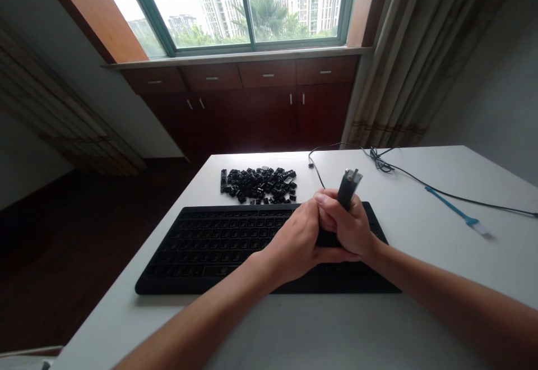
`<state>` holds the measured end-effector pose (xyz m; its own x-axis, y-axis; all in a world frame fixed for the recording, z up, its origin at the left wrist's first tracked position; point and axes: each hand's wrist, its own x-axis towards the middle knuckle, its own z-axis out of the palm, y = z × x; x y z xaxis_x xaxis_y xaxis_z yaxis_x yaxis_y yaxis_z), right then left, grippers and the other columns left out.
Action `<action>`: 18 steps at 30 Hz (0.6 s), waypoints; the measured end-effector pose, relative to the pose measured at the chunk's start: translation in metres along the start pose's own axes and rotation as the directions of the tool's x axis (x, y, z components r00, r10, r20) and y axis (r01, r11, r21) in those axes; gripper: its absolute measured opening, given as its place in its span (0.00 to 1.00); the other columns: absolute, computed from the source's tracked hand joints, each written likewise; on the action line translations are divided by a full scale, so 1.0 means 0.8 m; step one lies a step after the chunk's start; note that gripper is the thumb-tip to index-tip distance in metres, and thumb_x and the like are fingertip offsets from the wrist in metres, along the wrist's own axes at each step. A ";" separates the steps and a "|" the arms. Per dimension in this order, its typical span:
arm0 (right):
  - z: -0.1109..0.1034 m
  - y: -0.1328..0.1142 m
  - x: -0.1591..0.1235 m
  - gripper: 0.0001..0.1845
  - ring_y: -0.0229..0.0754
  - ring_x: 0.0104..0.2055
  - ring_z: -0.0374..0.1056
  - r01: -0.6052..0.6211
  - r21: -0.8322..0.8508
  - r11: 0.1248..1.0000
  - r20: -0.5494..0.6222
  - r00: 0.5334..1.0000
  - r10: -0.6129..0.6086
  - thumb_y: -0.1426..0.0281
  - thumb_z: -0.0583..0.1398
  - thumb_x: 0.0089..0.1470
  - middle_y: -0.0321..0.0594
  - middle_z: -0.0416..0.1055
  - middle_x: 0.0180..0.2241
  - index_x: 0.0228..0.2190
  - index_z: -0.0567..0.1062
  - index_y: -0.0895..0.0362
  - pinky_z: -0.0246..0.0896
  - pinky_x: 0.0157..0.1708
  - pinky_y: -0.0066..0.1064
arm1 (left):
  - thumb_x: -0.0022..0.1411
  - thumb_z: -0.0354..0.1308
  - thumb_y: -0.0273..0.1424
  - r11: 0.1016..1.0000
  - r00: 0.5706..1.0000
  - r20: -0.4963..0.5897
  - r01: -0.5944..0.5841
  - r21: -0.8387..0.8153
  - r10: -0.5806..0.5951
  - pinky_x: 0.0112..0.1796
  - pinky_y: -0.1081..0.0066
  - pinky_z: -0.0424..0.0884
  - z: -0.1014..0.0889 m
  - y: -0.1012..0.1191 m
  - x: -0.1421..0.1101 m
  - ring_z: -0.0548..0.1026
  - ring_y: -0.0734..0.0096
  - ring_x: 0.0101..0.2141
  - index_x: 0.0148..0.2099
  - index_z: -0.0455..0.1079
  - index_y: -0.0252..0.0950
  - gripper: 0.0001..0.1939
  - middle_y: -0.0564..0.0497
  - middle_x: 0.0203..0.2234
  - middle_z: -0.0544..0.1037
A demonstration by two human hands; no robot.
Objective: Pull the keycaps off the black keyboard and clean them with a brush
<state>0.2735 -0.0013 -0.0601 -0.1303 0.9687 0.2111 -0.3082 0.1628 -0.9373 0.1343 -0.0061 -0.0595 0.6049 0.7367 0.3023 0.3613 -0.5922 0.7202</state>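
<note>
A black keyboard [218, 246] lies along the front of the table, its key places showing with the caps off. Over its right part, my right hand [353, 224] is closed round a dark stick-shaped tool with a silvery end [348, 188], which points up. Just left of it and touching it, my left hand [296, 238] is closed too, with its thumb stretched under the right hand. What the left fingers grip is hidden. Behind the keyboard lies a heap of loose black keycaps [260, 182], with a long one [223, 181] at its left end.
On the right side of the white table [424, 246] lie a blue-handled brush [454, 207] and a thin black cable [380, 160], partly bunched. The cable's plug [310, 165] rests near the back edge. Beyond stand red-brown cabinets [252, 112] under a window.
</note>
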 end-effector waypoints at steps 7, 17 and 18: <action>-0.002 0.000 -0.004 0.25 0.32 0.18 0.47 0.054 -0.003 0.999 -0.081 0.995 -0.054 0.66 0.60 0.61 0.28 0.53 0.14 0.15 0.59 0.54 0.44 0.19 0.30 | 0.60 0.66 0.49 0.998 0.998 0.034 -0.045 0.054 0.043 0.56 0.48 0.72 0.006 0.000 0.003 0.71 0.47 0.55 0.64 0.56 0.34 0.39 0.38 0.54 0.71; -0.001 0.001 -0.005 0.25 0.33 0.18 0.48 0.067 -0.067 0.995 -0.165 0.983 -0.077 0.65 0.61 0.60 0.29 0.53 0.14 0.15 0.58 0.54 0.47 0.21 0.31 | 0.64 0.62 0.49 0.995 0.996 0.042 -0.084 0.046 0.082 0.62 0.46 0.65 0.010 0.007 0.002 0.64 0.43 0.63 0.71 0.45 0.34 0.46 0.33 0.62 0.65; -0.001 0.001 -0.005 0.25 0.33 0.19 0.48 0.063 -0.080 0.995 -0.178 0.981 -0.077 0.65 0.61 0.60 0.29 0.52 0.15 0.15 0.58 0.54 0.48 0.21 0.31 | 0.65 0.60 0.50 0.997 0.997 0.025 -0.072 0.039 0.071 0.62 0.46 0.64 0.014 0.010 0.003 0.63 0.43 0.63 0.72 0.45 0.34 0.45 0.33 0.62 0.64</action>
<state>0.2744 -0.0051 -0.0618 0.0633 0.9712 0.2295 -0.2394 0.2380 -0.9413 0.1465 -0.0131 -0.0598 0.6464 0.6843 0.3375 0.3441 -0.6562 0.6715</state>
